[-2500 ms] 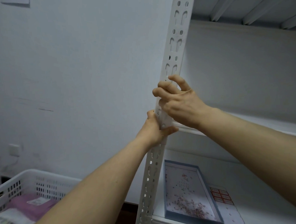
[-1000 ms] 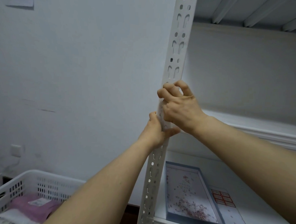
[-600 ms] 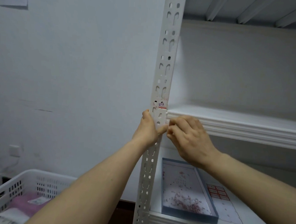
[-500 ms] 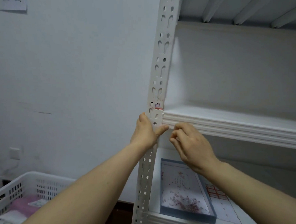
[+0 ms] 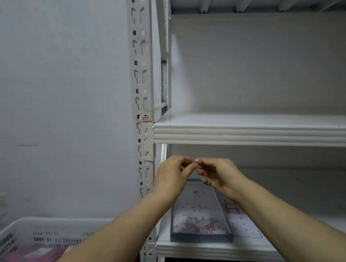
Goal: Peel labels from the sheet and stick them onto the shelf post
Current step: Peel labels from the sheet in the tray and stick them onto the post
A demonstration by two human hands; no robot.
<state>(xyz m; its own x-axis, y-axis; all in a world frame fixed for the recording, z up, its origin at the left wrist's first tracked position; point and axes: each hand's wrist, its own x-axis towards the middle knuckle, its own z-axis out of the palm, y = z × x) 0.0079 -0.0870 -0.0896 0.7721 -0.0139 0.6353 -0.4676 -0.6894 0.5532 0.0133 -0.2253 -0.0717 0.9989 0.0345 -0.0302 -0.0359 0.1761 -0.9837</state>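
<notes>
The white perforated shelf post (image 5: 143, 86) runs top to bottom left of centre. A small label with a red line (image 5: 145, 119) is stuck on it, level with the middle shelf. My left hand (image 5: 171, 175) and my right hand (image 5: 218, 174) are off the post, below the middle shelf. Their fingertips meet in a pinch; blur hides whether anything small is between them. The label sheet (image 5: 237, 210), with red-framed labels at its far end, lies flat on the lower shelf under my right forearm.
A blue-rimmed shallow tray (image 5: 200, 238) with small pink scraps sits on the lower shelf beside the sheet. The middle shelf (image 5: 252, 133) juts out above my hands. A white slotted basket (image 5: 47, 234) holding something pink stands at lower left against the wall.
Both hands left the post and dropped below the middle shelf, meeting fingertip to fingertip. The stuck label is now uncovered. The view swung right.
</notes>
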